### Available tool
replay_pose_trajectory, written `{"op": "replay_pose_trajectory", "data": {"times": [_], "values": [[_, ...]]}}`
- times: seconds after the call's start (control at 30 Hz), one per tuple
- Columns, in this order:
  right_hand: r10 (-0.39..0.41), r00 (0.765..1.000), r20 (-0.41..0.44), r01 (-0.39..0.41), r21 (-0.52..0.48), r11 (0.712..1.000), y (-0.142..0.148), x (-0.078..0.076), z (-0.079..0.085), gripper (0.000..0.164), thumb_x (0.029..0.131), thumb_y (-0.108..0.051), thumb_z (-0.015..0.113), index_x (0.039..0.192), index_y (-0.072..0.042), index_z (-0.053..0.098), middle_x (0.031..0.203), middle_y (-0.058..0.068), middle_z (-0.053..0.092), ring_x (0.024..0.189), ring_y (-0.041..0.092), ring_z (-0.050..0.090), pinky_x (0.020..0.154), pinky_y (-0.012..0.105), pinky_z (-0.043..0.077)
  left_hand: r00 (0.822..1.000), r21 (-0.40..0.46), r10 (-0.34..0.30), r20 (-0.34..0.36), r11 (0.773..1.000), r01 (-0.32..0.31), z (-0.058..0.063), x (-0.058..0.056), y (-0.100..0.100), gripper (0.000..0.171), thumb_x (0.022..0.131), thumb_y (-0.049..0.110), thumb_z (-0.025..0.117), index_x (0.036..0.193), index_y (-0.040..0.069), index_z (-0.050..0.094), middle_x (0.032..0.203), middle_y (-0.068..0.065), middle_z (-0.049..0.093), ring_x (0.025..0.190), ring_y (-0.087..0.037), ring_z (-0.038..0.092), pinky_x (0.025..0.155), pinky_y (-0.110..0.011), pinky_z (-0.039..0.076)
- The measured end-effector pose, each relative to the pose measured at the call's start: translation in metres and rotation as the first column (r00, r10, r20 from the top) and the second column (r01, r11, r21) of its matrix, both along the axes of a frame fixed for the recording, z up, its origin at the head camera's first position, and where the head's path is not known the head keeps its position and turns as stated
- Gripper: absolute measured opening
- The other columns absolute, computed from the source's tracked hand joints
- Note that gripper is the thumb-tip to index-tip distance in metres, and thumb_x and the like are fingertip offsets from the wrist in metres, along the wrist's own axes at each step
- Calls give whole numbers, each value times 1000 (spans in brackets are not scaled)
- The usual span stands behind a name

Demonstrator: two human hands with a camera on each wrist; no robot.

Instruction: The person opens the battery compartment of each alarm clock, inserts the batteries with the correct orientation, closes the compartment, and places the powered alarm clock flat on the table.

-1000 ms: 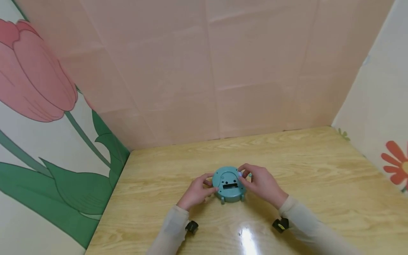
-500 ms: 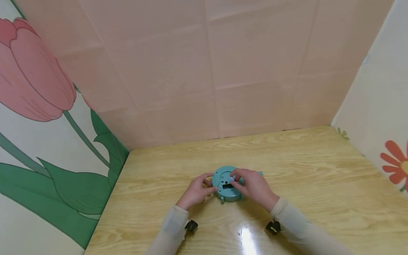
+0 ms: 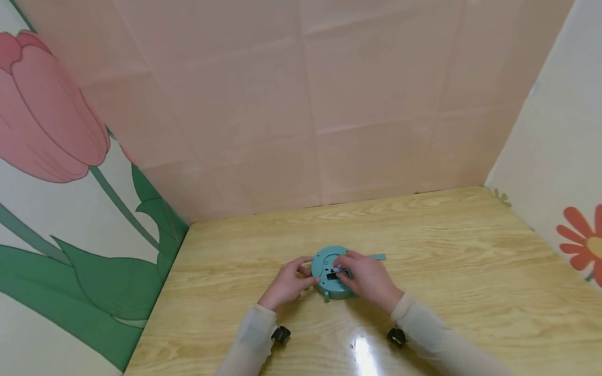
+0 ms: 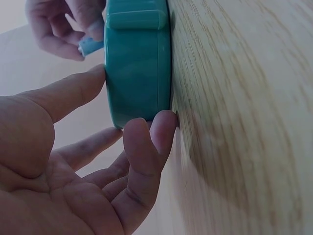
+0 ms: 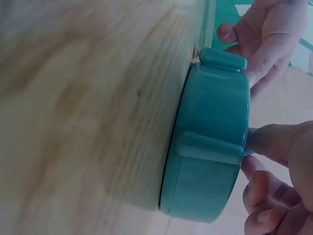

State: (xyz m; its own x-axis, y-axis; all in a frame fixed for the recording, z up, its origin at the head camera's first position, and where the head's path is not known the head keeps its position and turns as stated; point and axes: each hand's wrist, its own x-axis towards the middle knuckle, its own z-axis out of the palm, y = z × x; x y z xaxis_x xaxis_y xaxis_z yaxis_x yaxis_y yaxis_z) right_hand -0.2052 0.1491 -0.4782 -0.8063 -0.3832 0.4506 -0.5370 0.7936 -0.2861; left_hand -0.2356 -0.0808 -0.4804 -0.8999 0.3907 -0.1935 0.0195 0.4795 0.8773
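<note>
A teal round clock (image 3: pixel 323 259) lies face down on the wooden table, its dark battery slot (image 3: pixel 331 277) facing up. My left hand (image 3: pixel 289 282) holds the clock's left side, thumb on the back edge and fingers around the rim. Above the slot, my right hand (image 3: pixel 371 275) pinches a small blue-purple battery (image 4: pixel 91 45) between thumb and fingertips. Its end shows in the left wrist view; whether it touches the slot is hard to tell. The short feet (image 5: pixel 210 147) of the clock show in the right wrist view.
A slim teal piece (image 3: pixel 378 256) shows beyond the right hand; I cannot tell if it joins the clock. The wooden table (image 3: pixel 235 245) meets a pink sheet (image 3: pixel 244 130) behind. Printed flower walls stand at both sides.
My right hand has moved left with the battery, from the clock's right rim to over the battery slot. My left hand has stayed on the clock's left side.
</note>
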Motion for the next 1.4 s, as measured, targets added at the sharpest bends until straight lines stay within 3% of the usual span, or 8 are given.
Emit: {"op": "replay_pose_trajectory", "data": {"times": [0.13,0.33,0.67,0.77,0.87,0.97,1.17,1.4], "values": [[4,1000,23,-4,14,1000,-3,-1,-1,14,86,-24,80,97,-19,73,88,-6,62,63,1,49,54,19,44,1000,2,-3,6,1000,3,1,1,0,55,93,26,73,144,22,53,106,-8,63,83,-26,64,56,-31,50],[16,999,32,-16,17,1000,-6,0,-2,8,88,-27,78,91,-21,74,87,-8,61,66,3,53,55,21,46,1000,3,-10,9,1000,10,1,2,-1,55,94,27,72,145,23,52,107,-7,63,83,-25,64,53,-29,48],[-71,989,131,73,-14,997,-10,0,-3,11,84,-28,81,83,-19,75,80,-9,59,67,4,53,57,24,47,1000,-7,-2,11,1000,2,-2,0,-2,54,94,27,73,144,24,53,106,-6,63,84,-25,64,55,-30,50],[-167,960,226,186,-65,980,-13,0,-3,25,83,-37,81,93,-15,73,88,0,59,63,9,52,52,27,46,1000,-4,-3,13,1000,3,-1,0,-2,54,93,27,73,144,24,53,106,-6,63,84,-25,65,56,-30,50],[-279,902,330,326,-96,941,-15,0,-3,53,80,-50,80,111,-9,67,99,12,53,60,16,50,47,28,42,1000,-6,-3,15,1000,3,0,1,-1,54,93,27,73,144,23,53,107,-6,63,84,-24,65,56,-30,50],[-339,855,392,406,-101,908,-18,-1,-1,73,77,-58,79,125,-7,59,107,20,49,60,20,50,46,29,41,1000,-15,1,12,1000,0,1,1,-1,54,93,28,73,143,23,54,107,-6,63,84,-24,64,57,-31,51],[-392,815,426,466,-83,881,-21,-1,2,90,74,-61,80,136,-4,51,116,27,44,63,25,53,47,33,45,1000,-20,2,11,1000,-2,2,1,-1,54,93,27,74,143,22,54,106,-7,63,84,-25,65,58,-33,52],[-427,775,466,478,11,878,-20,-2,6,100,74,-67,75,143,-1,45,111,28,46,65,27,53,48,36,46,1000,-5,1,12,1000,-1,2,1,-1,55,93,27,74,143,22,54,107,-8,62,84,-25,65,58,-33,51]]}}
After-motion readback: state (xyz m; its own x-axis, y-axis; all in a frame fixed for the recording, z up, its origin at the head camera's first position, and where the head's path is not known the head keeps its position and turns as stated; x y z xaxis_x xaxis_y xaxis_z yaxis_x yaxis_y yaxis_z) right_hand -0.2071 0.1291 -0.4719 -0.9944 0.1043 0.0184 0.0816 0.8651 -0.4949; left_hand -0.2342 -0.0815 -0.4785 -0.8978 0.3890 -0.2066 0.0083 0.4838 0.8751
